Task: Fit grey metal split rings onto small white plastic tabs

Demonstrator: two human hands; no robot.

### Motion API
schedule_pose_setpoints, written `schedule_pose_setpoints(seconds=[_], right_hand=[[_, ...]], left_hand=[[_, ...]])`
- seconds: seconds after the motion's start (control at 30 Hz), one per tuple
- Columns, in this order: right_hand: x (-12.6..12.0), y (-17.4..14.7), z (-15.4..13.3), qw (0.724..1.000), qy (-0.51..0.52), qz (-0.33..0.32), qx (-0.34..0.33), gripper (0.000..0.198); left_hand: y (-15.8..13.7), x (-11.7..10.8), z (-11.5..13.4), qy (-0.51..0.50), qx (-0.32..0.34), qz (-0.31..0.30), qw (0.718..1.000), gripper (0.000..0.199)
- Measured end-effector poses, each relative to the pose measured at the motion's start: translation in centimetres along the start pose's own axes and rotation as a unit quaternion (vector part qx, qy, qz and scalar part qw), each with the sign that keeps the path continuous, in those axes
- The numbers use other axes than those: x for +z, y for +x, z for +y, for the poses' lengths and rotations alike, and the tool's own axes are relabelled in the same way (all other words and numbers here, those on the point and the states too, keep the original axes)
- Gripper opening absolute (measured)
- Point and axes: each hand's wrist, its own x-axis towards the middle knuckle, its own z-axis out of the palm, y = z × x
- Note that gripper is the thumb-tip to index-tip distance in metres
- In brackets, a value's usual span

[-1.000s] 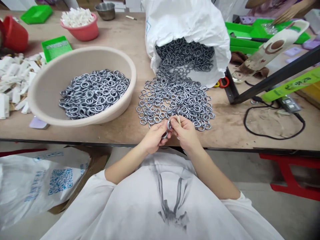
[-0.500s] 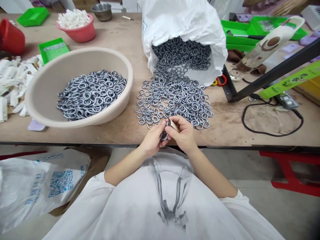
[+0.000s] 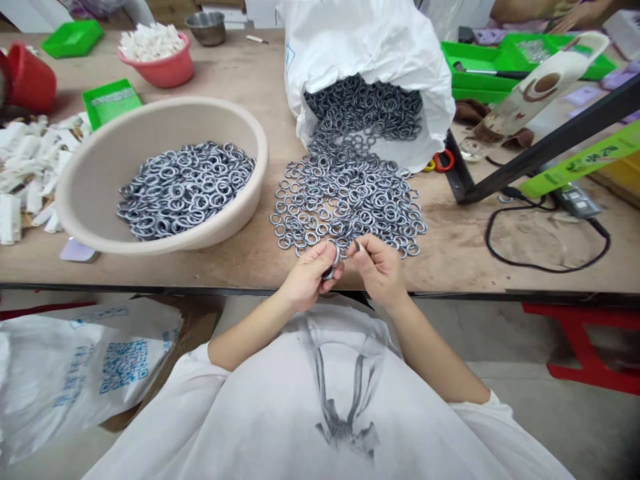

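My left hand [image 3: 313,273] is closed around metal rings, one grey ring [image 3: 336,252] standing up at its fingertips and another partly hidden in its grip. Just to the right, apart from it, my right hand [image 3: 380,270] pinches a small knife-like tool [image 3: 358,246]; only a dark tip shows past the fingers. Directly beyond both hands spreads a loose pile of grey rings [image 3: 350,193]. It runs back into the mouth of a white sack [image 3: 370,40] lying on its side. To the left, a large beige basin [image 3: 80,213] holds many more rings.
White pieces [image 3: 25,153] lie heaped at the left, near a green tray [image 3: 113,103] and a red bowl [image 3: 167,75]. On the right are a black metal stand [image 3: 540,147], a black cable [image 3: 545,270] and a clear bottle [image 3: 530,100]. Another person's hand [image 3: 575,17] is at the far right.
My right hand has drawn away to the right from my left, taking the tool off the rings. The left hand has stayed almost in place, still gripping rings.
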Motion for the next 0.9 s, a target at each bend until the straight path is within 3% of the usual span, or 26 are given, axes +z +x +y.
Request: schedule_pose_setpoints(seconds=[0.17,0.37,0.6,0.77,0.83,0.9], right_hand=[[-0.7,-0.6,-1.0,0.984,-0.139,-0.065,-0.089,0.037],[-0.8,-0.5,-1.3,0.977,-0.168,-0.083,-0.101,0.038],[-0.3,-0.5,-0.5,0.986,-0.113,-0.117,-0.03,0.043],[0.1,1.3,1.6,0.986,-0.144,-0.045,0.065,0.047],[0.5,2.2,1.9,0.976,-0.197,-0.034,0.083,0.042],[1.4,3.0,1.6,0.96,-0.265,-0.059,0.07,0.034]], left_hand=[[0.1,-0.3,0.1,-0.006,0.011,0.011,1.0,0.043],[0.1,-0.2,-0.1,-0.02,0.002,0.011,1.0,0.043],[0.0,-1.0,0.3,-0.008,-0.033,-0.006,0.999,0.044],[-2.0,-1.8,0.3,0.004,-0.082,-0.079,0.993,0.045],[-2.9,-2.6,0.7,-0.004,-0.067,-0.06,0.996,0.044],[-3.4,-3.6,1.4,-0.008,-0.031,0.002,0.999,0.039]])
